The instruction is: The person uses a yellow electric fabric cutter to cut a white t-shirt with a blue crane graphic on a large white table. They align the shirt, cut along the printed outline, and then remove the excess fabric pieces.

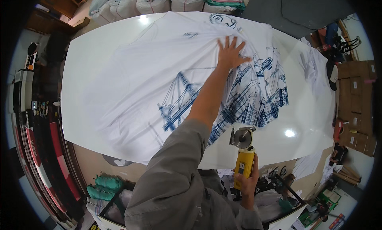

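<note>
A white shirt (pixel 139 70) with blue line drawings of cranes and structures lies spread over the white table. My left hand (pixel 230 54) presses flat on its upper right part, fingers spread and palm down. Folds run through the fabric under and around that hand. At the table's near edge, my right hand (pixel 250 180) is wrapped round the yellow body of a handheld electric rotary cutter (pixel 245 162). The cutter's round metal blade points away from me, over the tabletop and just short of the shirt's printed lower edge.
The glossy white table (pixel 310 122) has curved edges in view. White sacks (pixel 153 5) line its far side, near a dark grey surface (pixel 296 11). White cloth (pixel 314 62) lies at the table's right, beside cardboard boxes (pixel 356 98). Green bundles (pixel 107 186) sit below at near left.
</note>
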Demonstrator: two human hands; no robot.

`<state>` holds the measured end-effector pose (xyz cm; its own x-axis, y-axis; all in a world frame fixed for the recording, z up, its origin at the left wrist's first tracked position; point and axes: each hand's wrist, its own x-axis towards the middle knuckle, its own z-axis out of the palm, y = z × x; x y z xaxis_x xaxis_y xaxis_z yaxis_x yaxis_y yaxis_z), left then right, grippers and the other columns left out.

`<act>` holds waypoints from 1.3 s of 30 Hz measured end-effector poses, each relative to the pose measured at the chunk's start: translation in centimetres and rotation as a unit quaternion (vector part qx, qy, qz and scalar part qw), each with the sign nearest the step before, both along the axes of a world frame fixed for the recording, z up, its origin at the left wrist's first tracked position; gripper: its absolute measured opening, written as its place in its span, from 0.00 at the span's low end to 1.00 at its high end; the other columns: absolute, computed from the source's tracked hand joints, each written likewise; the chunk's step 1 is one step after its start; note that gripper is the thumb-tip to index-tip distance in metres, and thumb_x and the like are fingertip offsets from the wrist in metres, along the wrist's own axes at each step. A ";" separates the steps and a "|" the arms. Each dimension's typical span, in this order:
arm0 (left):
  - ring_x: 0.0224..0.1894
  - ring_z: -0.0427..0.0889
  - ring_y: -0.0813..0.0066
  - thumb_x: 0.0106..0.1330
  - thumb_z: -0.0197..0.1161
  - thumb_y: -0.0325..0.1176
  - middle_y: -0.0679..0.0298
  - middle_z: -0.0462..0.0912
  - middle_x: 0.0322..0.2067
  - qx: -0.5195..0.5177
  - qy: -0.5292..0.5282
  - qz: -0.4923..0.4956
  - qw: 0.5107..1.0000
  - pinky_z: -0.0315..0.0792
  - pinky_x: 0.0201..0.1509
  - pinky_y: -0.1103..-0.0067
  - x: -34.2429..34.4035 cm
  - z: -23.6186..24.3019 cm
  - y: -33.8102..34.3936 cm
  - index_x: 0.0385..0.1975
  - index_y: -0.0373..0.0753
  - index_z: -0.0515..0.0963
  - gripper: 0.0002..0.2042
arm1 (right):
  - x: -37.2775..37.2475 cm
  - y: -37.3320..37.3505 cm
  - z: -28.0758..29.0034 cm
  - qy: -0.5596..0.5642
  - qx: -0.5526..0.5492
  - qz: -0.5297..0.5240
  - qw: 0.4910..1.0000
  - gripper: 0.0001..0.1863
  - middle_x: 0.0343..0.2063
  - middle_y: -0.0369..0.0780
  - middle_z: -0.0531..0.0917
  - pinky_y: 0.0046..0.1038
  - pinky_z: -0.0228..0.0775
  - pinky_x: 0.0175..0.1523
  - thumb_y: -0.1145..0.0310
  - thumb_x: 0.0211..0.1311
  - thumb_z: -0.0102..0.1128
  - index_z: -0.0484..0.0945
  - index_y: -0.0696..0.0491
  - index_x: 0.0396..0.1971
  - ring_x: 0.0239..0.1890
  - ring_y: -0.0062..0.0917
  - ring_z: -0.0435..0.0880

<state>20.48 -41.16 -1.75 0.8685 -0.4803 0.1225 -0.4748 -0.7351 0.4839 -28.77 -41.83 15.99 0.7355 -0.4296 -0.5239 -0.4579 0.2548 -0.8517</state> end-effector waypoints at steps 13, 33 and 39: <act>0.80 0.40 0.25 0.70 0.48 0.75 0.44 0.50 0.81 0.122 0.053 0.460 0.878 0.38 0.73 0.26 -3.1 1.0 38.2 0.79 0.48 0.63 0.45 | -2.6 1.9 -0.1 0.052 -0.032 -0.046 0.997 0.56 0.54 0.48 0.80 0.32 0.82 0.48 0.78 0.47 0.66 0.52 0.56 0.81 0.44 0.30 0.84; 0.83 0.48 0.43 0.71 0.66 0.53 0.46 0.55 0.80 0.038 0.000 0.169 0.985 0.38 0.83 0.44 -30.7 3.0 53.3 0.76 0.34 0.63 0.40 | -11.4 19.2 -4.9 0.004 -0.342 0.247 0.907 0.46 0.49 0.51 0.83 0.39 0.75 0.59 0.73 0.51 0.68 0.68 0.48 0.76 0.54 0.48 0.84; 0.84 0.42 0.42 0.71 0.61 0.60 0.47 0.48 0.82 0.111 0.054 0.124 0.985 0.37 0.83 0.44 -37.3 3.0 57.6 0.80 0.38 0.58 0.44 | -11.1 22.2 -5.9 0.006 -0.364 0.273 0.891 0.48 0.49 0.49 0.82 0.42 0.78 0.55 0.73 0.51 0.67 0.67 0.38 0.77 0.51 0.49 0.84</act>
<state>-16.85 16.48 1.28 0.9646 -0.2566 -0.0613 -0.2221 -0.9153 0.3359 -39.86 -19.68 10.12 0.9349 -0.2395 -0.2621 -0.3550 -0.6257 -0.6946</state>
